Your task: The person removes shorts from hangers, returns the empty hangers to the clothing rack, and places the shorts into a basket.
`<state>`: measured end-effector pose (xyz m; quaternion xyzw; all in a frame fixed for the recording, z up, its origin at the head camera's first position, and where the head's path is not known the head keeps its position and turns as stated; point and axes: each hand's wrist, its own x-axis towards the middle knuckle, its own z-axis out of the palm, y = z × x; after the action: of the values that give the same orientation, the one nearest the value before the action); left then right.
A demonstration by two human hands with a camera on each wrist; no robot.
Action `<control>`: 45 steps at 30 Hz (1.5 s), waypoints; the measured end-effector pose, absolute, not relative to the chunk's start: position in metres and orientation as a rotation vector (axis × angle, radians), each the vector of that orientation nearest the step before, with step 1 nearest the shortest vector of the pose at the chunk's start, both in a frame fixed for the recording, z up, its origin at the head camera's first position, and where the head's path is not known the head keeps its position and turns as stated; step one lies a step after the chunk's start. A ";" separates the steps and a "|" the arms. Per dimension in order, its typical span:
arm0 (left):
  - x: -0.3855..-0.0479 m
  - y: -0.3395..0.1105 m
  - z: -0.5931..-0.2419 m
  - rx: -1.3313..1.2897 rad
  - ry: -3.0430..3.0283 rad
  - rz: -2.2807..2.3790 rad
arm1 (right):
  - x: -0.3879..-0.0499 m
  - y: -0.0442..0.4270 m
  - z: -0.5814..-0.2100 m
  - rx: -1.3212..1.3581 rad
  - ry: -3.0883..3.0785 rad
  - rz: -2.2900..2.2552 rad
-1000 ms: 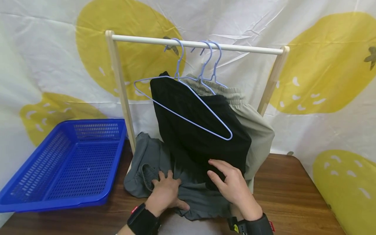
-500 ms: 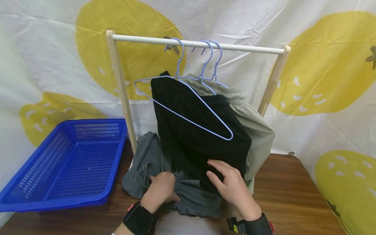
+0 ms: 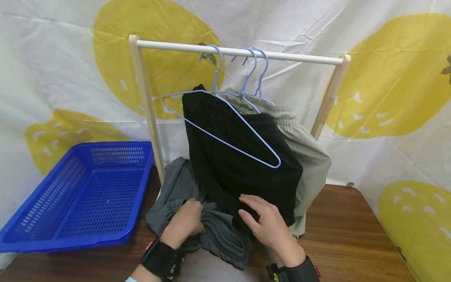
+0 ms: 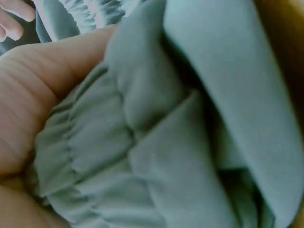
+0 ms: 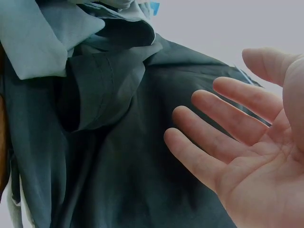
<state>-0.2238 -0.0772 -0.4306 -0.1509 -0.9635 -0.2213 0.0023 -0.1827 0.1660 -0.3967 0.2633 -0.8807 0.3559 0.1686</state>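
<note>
My left hand (image 3: 186,221) grips the gathered elastic of a pair of grey pants (image 3: 225,239) on the table. In the left wrist view the elastic waistband (image 4: 90,142) bunches against the palm. My right hand (image 3: 269,227) is held with fingers extended in front of black pants (image 3: 243,176). Nothing is in its grasp in the right wrist view, where the fingers (image 5: 204,156) are spread. The black pants hang from a lilac hanger, with beige pants (image 3: 310,164) behind them on another. A bare lilac hanger (image 3: 234,146) hangs in front.
A small rack with a white rod (image 3: 299,57) and wooden posts (image 3: 149,113) stands on the brown wooden table (image 3: 345,235). At the left is a blue perforated basket (image 3: 100,203). A white cloth with yellow fruit prints hangs behind.
The left hand has gone from lying spread on the grey pants to gripping their elastic. The grey fabric has bunched leftward. My right hand has shifted slightly left.
</note>
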 end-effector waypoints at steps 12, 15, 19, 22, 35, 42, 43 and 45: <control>-0.228 -0.083 -0.433 -0.310 -2.995 -0.765 | -0.182 0.159 -0.400 0.774 -2.529 1.026; -0.229 -0.084 -0.432 -0.286 -3.022 -0.743 | -0.183 0.157 -0.402 0.782 -2.532 1.031; -0.232 -0.087 -0.434 -0.278 -3.064 -0.714 | -0.183 0.155 -0.406 0.816 -2.519 1.015; -0.234 -0.088 -0.435 -0.316 -3.070 -0.675 | -0.183 0.153 -0.408 0.844 -2.498 0.992; -0.237 -0.086 -0.448 -0.362 -2.849 -0.447 | -0.183 0.151 -0.410 0.838 -2.484 0.988; -0.236 -0.091 -0.445 -0.385 -2.744 -0.514 | -0.183 0.151 -0.410 0.820 -2.497 1.011; -0.235 -0.092 -0.444 -0.393 -2.737 -0.526 | -0.183 0.151 -0.410 0.820 -2.497 1.011; -0.235 -0.093 -0.443 -0.405 -2.736 -0.548 | -0.183 0.151 -0.410 0.823 -2.491 1.008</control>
<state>-0.2350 -0.0934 -0.4432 -0.1417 -0.9578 -0.1919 0.1603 -0.1831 0.1507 -0.4097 0.2890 -0.8742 0.3538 0.1647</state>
